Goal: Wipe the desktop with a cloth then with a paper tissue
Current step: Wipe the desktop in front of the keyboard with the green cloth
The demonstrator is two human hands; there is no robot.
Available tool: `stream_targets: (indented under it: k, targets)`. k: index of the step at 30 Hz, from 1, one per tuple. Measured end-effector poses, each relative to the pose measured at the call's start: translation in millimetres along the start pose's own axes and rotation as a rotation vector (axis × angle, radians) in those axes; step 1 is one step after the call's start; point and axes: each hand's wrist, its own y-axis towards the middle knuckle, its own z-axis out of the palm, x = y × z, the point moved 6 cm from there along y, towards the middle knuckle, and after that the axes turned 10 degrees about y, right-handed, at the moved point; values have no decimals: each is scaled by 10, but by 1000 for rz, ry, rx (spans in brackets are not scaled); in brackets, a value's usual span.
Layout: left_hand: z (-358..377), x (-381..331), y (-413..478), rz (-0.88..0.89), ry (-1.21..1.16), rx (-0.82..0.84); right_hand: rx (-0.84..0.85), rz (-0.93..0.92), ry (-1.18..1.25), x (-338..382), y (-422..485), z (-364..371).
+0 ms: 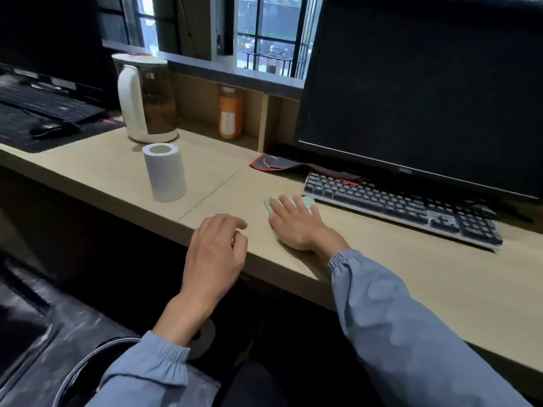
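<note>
Pale wooden desktop beneath a window carries a black-keyed computer keyboard and an upright white paper tissue roll. Just beside the keyboard's left end, the right hand presses flat, fingers straight, on a pale green cloth. The left hand hovers at the desk edge, fingers loosely curled, holding nothing.

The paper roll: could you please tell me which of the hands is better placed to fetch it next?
Left, probably. The left hand holds nothing and hovers at the desk edge, nearer the paper roll; the right hand lies flat on the green cloth beside the keyboard.
</note>
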Motion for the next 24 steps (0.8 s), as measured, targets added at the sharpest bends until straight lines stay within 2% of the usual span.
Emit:
stream_targets:
  k: [7,12,17,24]
  targets:
    - [-256,461,55,-112,-12,-55,54,-146,-33,907,384,293]
    - [-326,484,103,-146,-62,-123,61,-292,-70,1065,58,399]
    - [-150,128,129,-100,-104,-76,21,-321,-106,626,-592,331]
    - [332,-944,24,120,-137,121,33,-77,-44,-751,-1462,-59]
